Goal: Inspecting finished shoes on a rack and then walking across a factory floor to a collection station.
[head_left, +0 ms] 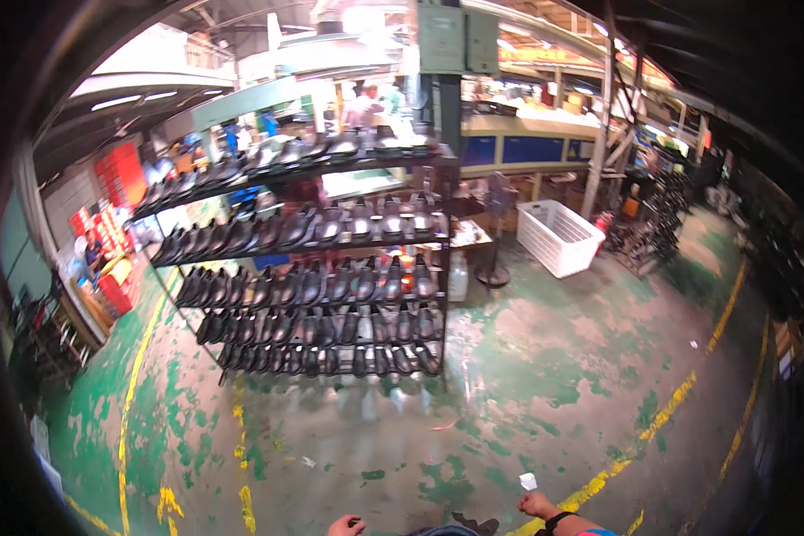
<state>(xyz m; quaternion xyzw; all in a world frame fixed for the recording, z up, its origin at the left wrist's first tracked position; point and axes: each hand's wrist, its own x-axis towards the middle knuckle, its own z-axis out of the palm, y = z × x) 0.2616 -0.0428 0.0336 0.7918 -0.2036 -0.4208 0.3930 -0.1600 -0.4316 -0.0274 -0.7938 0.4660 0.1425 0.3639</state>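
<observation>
My left hand (347, 525) shows at the lower edge, partly cut off. Its fingers are apart and loosely bent, with nothing seen in them. To the right, my right hand (536, 506) is closed, with a dark band round the wrist. A small white scrap (528, 481) appears just above its knuckles; whether it touches the hand or lies on the floor beyond, I cannot tell. Well ahead, out of reach of both hands, stands a dark metal rack (445, 313). Its tiers carry rows of black shoes (313, 284).
Right of the rack stand a white plastic crate (558, 239), a floor fan (496, 228) and a steel post (598, 161). Yellow lines (670, 406) mark the worn green floor (545, 375). Red boxes (112, 286) are stacked at left. A person (363, 107) is behind the rack.
</observation>
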